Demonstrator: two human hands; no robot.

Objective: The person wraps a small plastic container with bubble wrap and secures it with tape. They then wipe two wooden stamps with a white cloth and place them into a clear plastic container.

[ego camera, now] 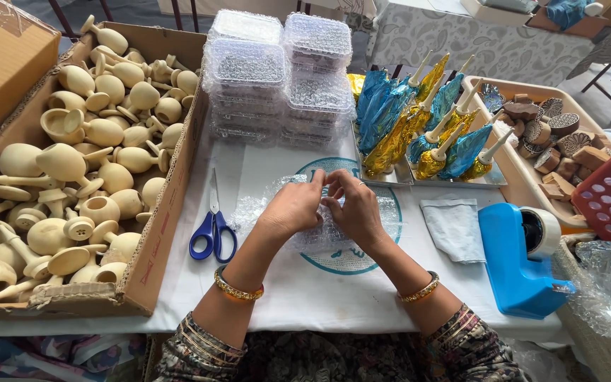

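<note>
Head view shows my left hand (293,206) and right hand (353,209) pinching the top of a small bundle in bubble wrap (319,237), both clenched on it at the middle of the white table cover (277,297). I judge the slick wrap could spring open if either pinch slackens. A careless elbow could knock the scissors (213,230) or the blue tape dispenser (521,258) alongside.

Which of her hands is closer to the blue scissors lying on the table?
The left hand is nearer. It rests on the bubble wrap just to the right of the scissors. The right hand sits farther right, beyond the left hand, toward the blue tape dispenser.
</note>
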